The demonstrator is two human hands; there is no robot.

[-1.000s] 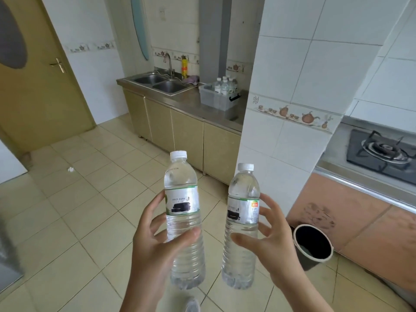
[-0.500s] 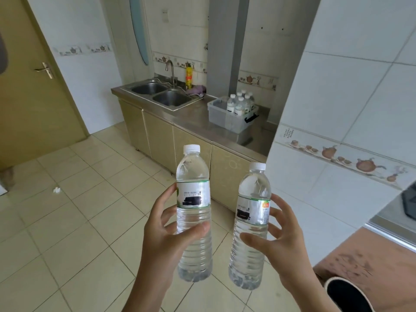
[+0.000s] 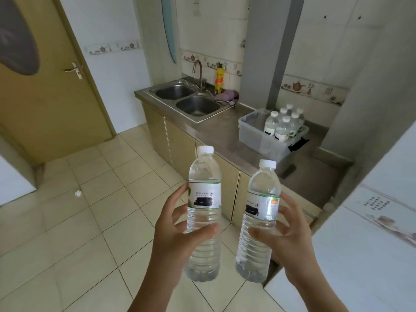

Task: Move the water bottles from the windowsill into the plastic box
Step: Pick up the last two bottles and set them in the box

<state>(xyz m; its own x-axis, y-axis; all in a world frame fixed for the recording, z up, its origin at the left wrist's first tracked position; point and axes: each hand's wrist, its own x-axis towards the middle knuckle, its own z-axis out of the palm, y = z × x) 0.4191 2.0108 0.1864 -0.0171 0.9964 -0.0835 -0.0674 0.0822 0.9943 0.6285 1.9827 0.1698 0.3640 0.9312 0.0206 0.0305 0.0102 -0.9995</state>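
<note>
Head view: left hand (image 3: 180,235) fingers grip one upright water bottle (image 3: 204,212); right hand (image 3: 290,242) fingers grip another (image 3: 261,221); plastic box (image 3: 267,140) on desk (image 3: 225,140).

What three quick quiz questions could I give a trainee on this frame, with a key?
1. True or false: each hand holds one water bottle.
2. Where does the plastic box stand? A) on the floor B) on the steel counter right of the sink C) inside the sink
3. Fill in: the caps of the two held bottles are ____ in colour.

Key:
1. True. The left hand grips the left bottle; the right hand grips the right bottle.
2. B. The plastic box, with several bottles already in it, stands on the counter right of the sink.
3. White.
</note>
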